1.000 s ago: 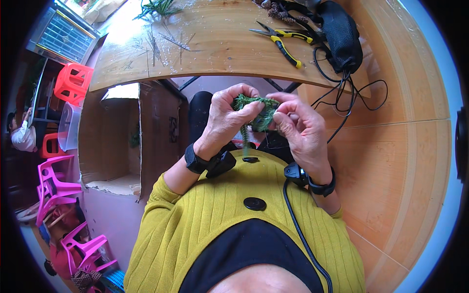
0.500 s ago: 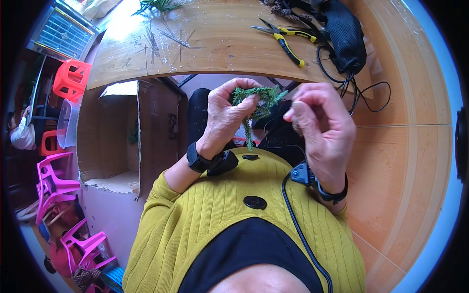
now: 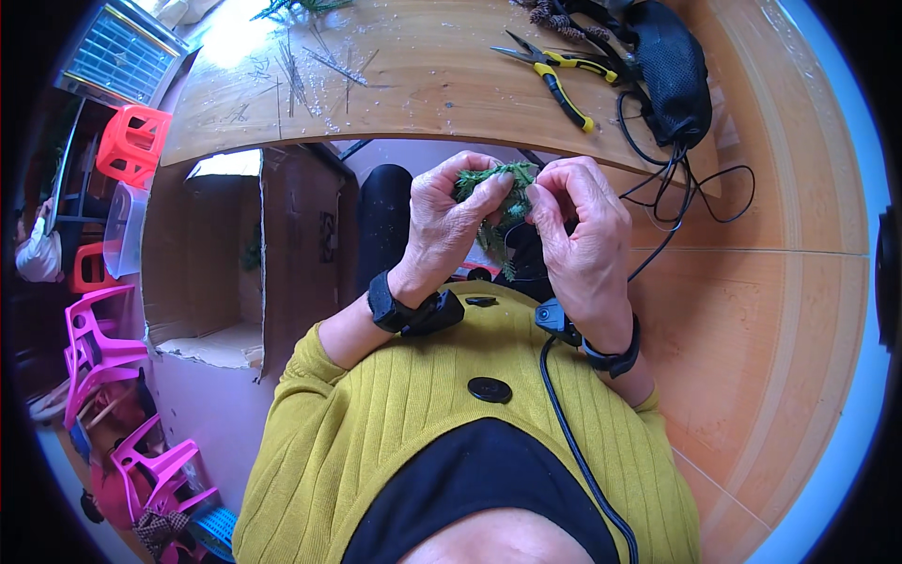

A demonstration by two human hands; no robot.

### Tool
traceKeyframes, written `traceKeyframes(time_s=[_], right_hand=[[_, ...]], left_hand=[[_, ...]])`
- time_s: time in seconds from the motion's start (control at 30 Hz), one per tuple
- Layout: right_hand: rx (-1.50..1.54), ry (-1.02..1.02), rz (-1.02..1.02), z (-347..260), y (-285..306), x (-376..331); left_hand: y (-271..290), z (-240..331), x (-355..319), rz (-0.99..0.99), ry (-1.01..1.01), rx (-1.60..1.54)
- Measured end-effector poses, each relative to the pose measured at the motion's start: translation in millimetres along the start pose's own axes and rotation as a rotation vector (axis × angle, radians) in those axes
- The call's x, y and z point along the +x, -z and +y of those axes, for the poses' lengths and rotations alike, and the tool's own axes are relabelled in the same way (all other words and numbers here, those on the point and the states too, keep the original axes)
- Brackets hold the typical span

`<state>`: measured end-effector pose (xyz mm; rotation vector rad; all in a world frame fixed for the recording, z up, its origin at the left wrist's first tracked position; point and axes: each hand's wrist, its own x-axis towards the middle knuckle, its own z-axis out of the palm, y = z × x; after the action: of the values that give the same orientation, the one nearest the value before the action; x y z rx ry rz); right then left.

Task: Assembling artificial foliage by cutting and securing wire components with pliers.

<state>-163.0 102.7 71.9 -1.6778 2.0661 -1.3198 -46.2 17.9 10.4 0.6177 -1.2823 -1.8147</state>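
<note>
My left hand [image 3: 458,211] is closed around a bunch of green conifer-like sprigs [image 3: 495,235], held above my lap just in front of the table's near edge. Thumb and fingers press the sprigs together, and their leafy tips hang below the hand. At the bunch's right side, my right hand [image 3: 584,226] has its thumb and fingers pinched against the greenery. Whatever lies inside that pinch is too small and hidden to name. A thin dark strand curves below, between the hands.
On the wooden table [image 3: 413,103] lie thin wire pieces [image 3: 293,80], yellow-black pliers [image 3: 554,75], pine cones [image 3: 554,19], a black mesh pouch [image 3: 669,70] with cables and more greenery [image 3: 301,7]. A cardboard box [image 3: 204,258] stands left; pink chairs [image 3: 99,348] and people are beyond.
My right hand has moved left from a spot apart from the sprigs to touch them, its fingers now pinched at the bunch. My left hand keeps its hold.
</note>
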Motion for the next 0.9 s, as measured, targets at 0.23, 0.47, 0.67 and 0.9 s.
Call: traceKeyframes(time_s=[0.23, 0.47, 0.67, 0.9], right_hand=[[-0.028, 0.071, -0.021, -8, -1, -1], [-0.064, 0.018, -0.003, -1, 1, 0], [0.045, -0.032, -0.051, -1, 5, -1], [0.084, -0.089, -0.058, 3, 5, 0]], left_hand=[[-3, -4, -2, 0.029, -0.083, 0.145], [-4, -2, -1, 0.028, -0.088, 0.168], [-4, -4, -2, 0.025, -0.108, 0.194], [-7, -3, 0, 0.051, -0.103, 0.171]])
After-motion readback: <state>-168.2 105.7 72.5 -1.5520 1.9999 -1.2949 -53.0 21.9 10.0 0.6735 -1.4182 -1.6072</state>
